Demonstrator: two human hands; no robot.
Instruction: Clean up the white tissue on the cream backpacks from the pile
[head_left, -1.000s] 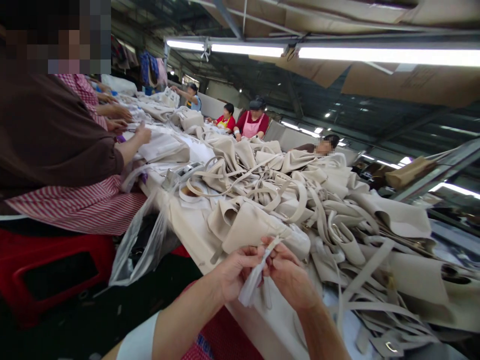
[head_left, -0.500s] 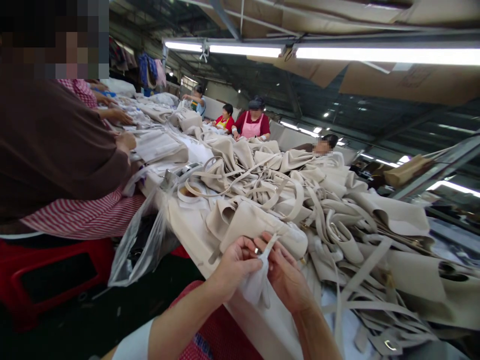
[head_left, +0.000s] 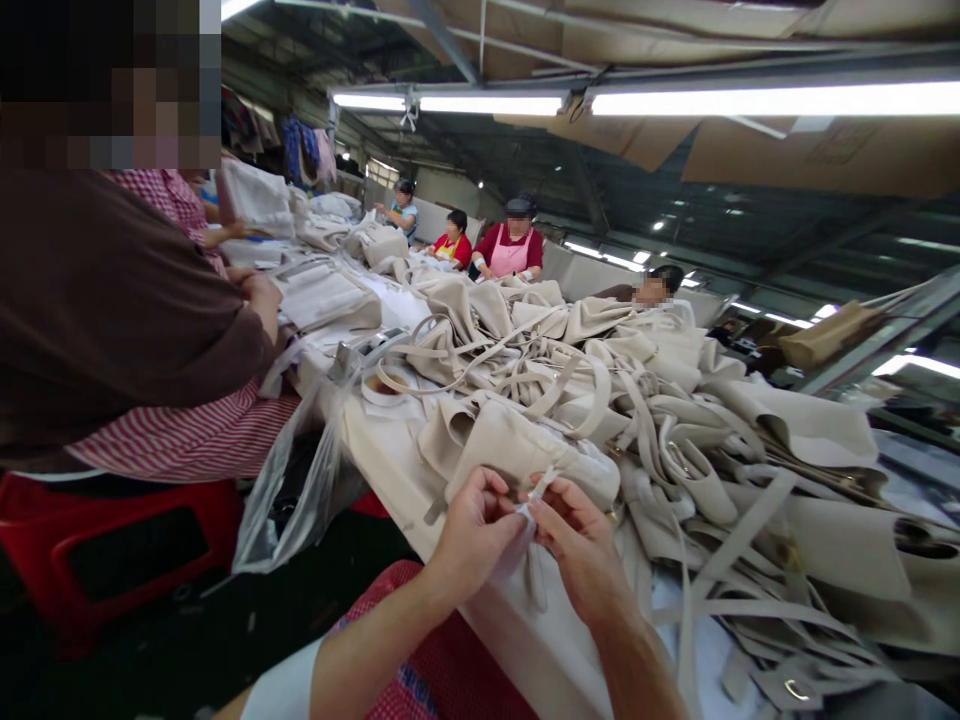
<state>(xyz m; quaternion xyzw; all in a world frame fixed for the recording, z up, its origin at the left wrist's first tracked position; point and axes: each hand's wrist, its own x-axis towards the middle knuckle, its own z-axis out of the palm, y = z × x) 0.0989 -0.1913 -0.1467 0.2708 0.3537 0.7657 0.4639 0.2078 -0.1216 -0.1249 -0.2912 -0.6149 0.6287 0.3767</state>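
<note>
Left hand (head_left: 471,530) and right hand (head_left: 577,545) pinch a white strip (head_left: 531,505); a loose grip could let it slip into the beige bags (head_left: 525,450).

The thin white plastic strip (head_left: 534,497) hung loose and long below the two hands one second ago; now most of it is gathered between them, with only a short end standing up. The left hand (head_left: 474,530) and right hand (head_left: 581,545) have moved slightly higher, closer to the beige fabric bag (head_left: 510,450).
</note>
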